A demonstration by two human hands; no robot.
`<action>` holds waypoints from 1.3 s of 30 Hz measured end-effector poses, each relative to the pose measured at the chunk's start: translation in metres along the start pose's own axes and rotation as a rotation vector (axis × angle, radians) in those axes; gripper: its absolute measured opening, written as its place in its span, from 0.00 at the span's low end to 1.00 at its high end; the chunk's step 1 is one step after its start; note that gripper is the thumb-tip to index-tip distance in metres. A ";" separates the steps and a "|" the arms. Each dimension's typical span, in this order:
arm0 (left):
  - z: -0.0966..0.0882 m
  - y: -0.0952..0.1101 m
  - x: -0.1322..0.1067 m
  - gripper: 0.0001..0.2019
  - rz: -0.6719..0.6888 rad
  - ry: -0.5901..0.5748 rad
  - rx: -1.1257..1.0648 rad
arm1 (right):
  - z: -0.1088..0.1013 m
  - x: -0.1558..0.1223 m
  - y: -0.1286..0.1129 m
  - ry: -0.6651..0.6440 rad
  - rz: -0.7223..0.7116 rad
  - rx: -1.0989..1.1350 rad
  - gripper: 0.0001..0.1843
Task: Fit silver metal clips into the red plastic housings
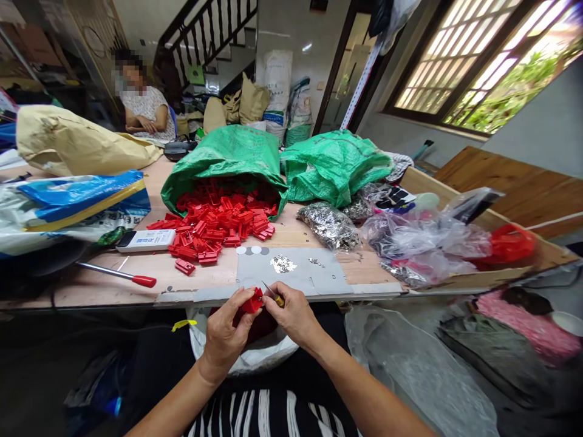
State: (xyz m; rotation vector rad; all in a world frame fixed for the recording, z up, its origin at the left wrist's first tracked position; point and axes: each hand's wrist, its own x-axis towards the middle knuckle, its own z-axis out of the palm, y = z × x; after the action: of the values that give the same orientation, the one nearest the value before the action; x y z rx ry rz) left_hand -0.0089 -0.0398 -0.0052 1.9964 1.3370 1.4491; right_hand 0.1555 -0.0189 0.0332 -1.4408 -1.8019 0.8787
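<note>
A small red plastic part (252, 301) is pinched in my left hand (226, 331), just in front of the table edge. My right hand (294, 315) grips a pointed tool with a yellow handle (278, 298), like an awl, its thin metal tip pointing up and left. The fingertips of my right hand are close against the red part; whether they hold a tiny metal piece there I cannot make out. Beyond my hands, a grey mat (314, 276) bears a little heap of small shiny metal pieces (283, 264) and a few scattered ones (316, 262).
Red parts (214, 224) spill from a green sack (228, 152). Clear bags of metal pieces (330, 224) lie to the right, beside a wooden tray (473, 282). A red-handled lever (144, 280) juts out at left. A white bag (268, 361) hangs open below my hands. Another person (146, 112) sits across.
</note>
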 end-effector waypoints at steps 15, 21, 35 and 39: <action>-0.006 0.001 0.006 0.15 -0.191 -0.163 -0.245 | -0.021 0.004 0.004 -0.268 -0.195 0.045 0.09; -0.006 0.001 0.005 0.15 -0.179 -0.145 -0.211 | -0.020 0.002 0.004 -0.203 -0.202 0.046 0.06; -0.007 0.004 0.006 0.15 -0.049 -0.124 -0.075 | -0.025 0.002 -0.002 -0.225 -0.177 0.008 0.05; -0.007 0.007 0.008 0.15 0.033 -0.097 -0.032 | -0.025 0.003 -0.003 -0.222 -0.216 -0.042 0.08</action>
State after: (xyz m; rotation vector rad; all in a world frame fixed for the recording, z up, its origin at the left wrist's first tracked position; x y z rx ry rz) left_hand -0.0114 -0.0386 0.0072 2.0502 1.2382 1.3601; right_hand 0.1738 -0.0140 0.0491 -1.1820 -2.1057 0.9216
